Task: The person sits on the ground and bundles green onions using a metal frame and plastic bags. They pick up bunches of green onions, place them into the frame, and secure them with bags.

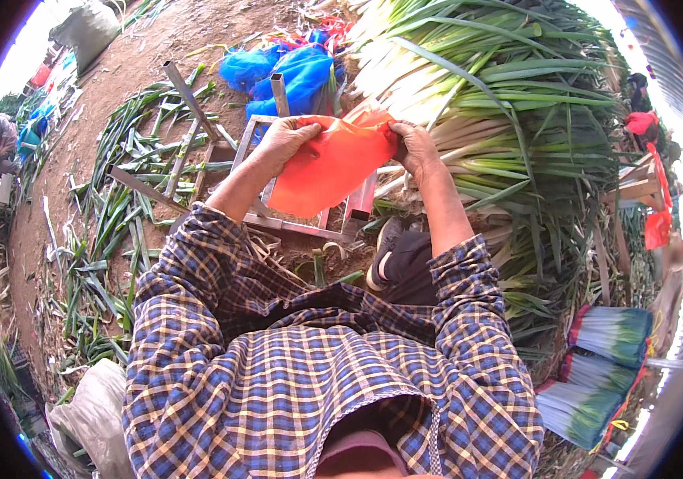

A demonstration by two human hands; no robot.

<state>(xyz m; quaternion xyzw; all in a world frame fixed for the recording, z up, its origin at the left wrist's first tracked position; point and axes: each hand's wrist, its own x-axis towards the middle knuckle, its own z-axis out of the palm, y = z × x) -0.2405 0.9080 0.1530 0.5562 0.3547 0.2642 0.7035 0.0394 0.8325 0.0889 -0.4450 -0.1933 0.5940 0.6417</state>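
Note:
An orange-red plastic sheet or bag (pixel 335 167) is stretched between my two hands, its lower part hanging loose. My left hand (pixel 289 142) grips its left upper edge, and my right hand (pixel 414 146) pinches the right upper corner. Under it stands a metal frame (pixel 296 226) of square tubing with legs sticking out to the left, partly hidden by the sheet. A large heap of long green onions or leeks (pixel 497 108) lies to the right, white ends toward my hands. Blue mesh netting (pixel 299 72) lies on the ground just beyond the frame.
Cut green leaves (pixel 102 269) litter the soil at left. A pale sack (pixel 93 413) stands at lower left. Bagged onion bundles (pixel 596 389) lie at lower right. A wooden stand (pixel 638 190) with red strips is at far right. Another person (pixel 1 141) is at the far left edge.

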